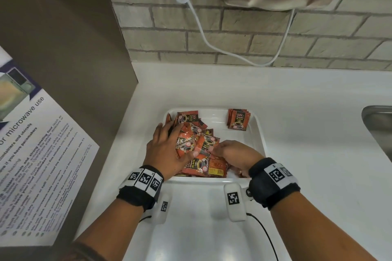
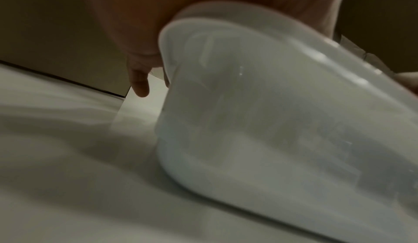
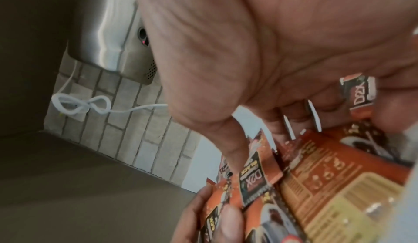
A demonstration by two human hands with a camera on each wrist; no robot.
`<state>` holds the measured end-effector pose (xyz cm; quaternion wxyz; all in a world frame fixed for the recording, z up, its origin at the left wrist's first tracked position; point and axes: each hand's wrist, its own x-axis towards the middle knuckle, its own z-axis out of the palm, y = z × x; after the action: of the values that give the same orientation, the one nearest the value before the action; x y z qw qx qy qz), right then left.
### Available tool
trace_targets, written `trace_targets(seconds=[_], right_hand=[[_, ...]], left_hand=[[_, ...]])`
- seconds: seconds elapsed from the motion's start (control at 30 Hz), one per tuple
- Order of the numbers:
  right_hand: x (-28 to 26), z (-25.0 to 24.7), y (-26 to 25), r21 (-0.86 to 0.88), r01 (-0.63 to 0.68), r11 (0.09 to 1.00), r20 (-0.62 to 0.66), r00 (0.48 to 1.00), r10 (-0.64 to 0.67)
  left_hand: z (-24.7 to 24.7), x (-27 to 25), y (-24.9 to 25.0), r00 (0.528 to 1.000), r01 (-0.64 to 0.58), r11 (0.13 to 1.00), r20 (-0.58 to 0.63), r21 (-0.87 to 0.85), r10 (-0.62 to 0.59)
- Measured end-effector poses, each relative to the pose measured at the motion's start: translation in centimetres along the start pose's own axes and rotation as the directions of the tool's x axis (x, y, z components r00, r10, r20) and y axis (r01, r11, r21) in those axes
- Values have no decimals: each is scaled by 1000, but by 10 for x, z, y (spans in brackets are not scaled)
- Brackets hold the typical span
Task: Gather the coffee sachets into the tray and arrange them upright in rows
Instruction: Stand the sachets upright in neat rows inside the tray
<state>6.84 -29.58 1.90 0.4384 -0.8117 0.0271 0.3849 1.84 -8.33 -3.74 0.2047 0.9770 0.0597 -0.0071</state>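
The white counter fills the middle of the head view, and the white tray sits at its centre with its near rim just ahead of both wrists. If the hands drag sideways through the pile, the light tray could skid on the smooth counter.

The loose heap of coffee sachets covers the left and lower part of the tray, lying flat and crossed over one another. A rough scoop could flip some over the low rim onto the counter at lower centre.

The left hand lies spread across the heap's left side, fingers fairly straight and pressing on the packets. In the left wrist view only the tray's outer wall and one fingertip show.

The right hand, lower right of the heap, has its fingers curled round several sachets; the right wrist view shows packet edges between them. Slippery foil could fan out of that grasp.

The small upright stack at the tray's upper right leans on the far wall with nothing beside it; a nudge would likely topple it.
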Motion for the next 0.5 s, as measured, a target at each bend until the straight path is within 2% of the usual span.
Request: trace_targets(seconds=[0.17, 0.33, 0.5], right_hand=[[7, 8, 2, -18, 20, 1000, -99, 995, -22], [7, 2, 9, 14, 10, 1000, -106, 994, -8], [6, -12, 13, -124, 18, 992, -107, 994, -31]], left_hand=[[0, -1, 0, 1000, -4, 1000, -2, -5, 4], [-1, -2, 0, 1000, -12, 1000, 13, -16, 12], [0, -1, -1, 1000, -13, 1000, 15, -19, 14]])
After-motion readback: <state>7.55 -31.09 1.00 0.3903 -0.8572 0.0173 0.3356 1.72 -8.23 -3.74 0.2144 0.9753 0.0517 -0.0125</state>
